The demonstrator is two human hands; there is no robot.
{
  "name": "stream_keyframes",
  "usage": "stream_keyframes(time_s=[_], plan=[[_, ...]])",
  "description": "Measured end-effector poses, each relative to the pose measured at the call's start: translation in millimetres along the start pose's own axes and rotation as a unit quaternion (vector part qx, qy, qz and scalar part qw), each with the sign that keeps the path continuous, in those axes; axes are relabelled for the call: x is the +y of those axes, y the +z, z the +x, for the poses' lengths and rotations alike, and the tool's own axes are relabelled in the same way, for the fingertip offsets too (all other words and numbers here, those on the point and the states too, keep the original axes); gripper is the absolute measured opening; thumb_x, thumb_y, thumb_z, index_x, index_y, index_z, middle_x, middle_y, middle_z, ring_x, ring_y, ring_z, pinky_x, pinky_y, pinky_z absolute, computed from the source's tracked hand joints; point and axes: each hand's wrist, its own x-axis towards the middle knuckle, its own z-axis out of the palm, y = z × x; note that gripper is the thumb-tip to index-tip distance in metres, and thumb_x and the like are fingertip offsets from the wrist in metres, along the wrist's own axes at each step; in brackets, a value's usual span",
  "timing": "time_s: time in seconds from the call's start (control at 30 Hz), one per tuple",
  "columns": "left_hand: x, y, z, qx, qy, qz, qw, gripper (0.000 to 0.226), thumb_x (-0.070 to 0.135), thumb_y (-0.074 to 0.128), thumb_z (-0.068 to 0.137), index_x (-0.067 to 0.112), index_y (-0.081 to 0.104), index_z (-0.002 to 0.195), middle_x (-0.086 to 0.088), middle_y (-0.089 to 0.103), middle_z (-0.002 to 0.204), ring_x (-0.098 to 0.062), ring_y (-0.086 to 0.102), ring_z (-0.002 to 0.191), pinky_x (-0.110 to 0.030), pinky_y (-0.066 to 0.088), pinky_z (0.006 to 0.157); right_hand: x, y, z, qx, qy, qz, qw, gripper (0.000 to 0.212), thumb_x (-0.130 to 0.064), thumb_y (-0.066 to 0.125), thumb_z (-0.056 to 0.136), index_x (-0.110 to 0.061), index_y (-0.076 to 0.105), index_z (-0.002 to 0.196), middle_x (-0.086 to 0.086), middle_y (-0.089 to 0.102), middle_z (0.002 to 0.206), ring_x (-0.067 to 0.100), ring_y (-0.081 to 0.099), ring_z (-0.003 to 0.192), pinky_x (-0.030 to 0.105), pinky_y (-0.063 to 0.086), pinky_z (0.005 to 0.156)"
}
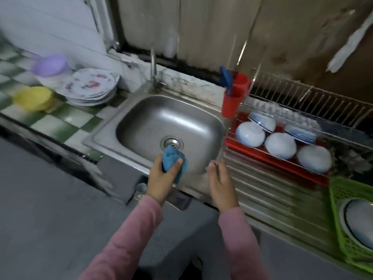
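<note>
Clearly the left hand [161,178] clamps the cloth [170,156] at the sink's [161,118] six o'clock; the right hand [222,184] hangs slack (empty). A slip could clog the drain [171,140].

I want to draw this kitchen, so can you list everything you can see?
blue cloth: one, blue, above the sink drain
sink: one, steel, middle of the counter
tap: one, silver, behind the sink
plates: one stack, white with red pattern, left of the sink
purple tub: one, purple lid, behind the plates
yellow tub: one, yellow, far left
red cup: one, red, at the rack's corner, blue utensil inside
dish rack: one, wire with red tray, right of the sink
bowls: five, white and blue, in the rack
green basket: one, green, far right, holding a white dish
left hand: pink sleeve, grips the cloth
right hand: pink sleeve, holds nothing
</note>
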Motion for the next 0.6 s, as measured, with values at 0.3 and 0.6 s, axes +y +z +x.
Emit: stream_keyframes(time_s=[0.3, 0.6], plan=[[32.3, -206.0, 28.4, 0.111, 0.039, 0.029, 0.993, 0.022, 0.020, 0.068, 0.091, 0.019, 0.060, 0.111, -0.003, 0.066, 0.104, -0.011, 0.063, 0.091, -0.024, 0.054, 0.080, -70.9, 207.4, -17.8, -0.152, -0.039, -0.038, 0.987, 0.012, -0.031, 0.046, 0.104, -0.024, 0.055, 0.101, -0.007, 0.062, 0.089, 0.002, 0.057, 0.081, 0.012, 0.043, 0.071], [33.2, -346.1, 53.3, 0.261, 0.008, -0.007, 0.965, 0.010, 0.019, 0.066, 0.092, 0.017, 0.062, 0.101, 0.003, 0.063, 0.083, 0.000, 0.055, 0.062, -0.011, 0.042, 0.050, -112.0, 346.0, -5.1, -0.273, -0.034, -0.063, 0.959, 0.018, -0.034, 0.043, 0.105, -0.023, 0.055, 0.111, -0.009, 0.062, 0.102, -0.003, 0.053, 0.091, 0.009, 0.036, 0.069]])
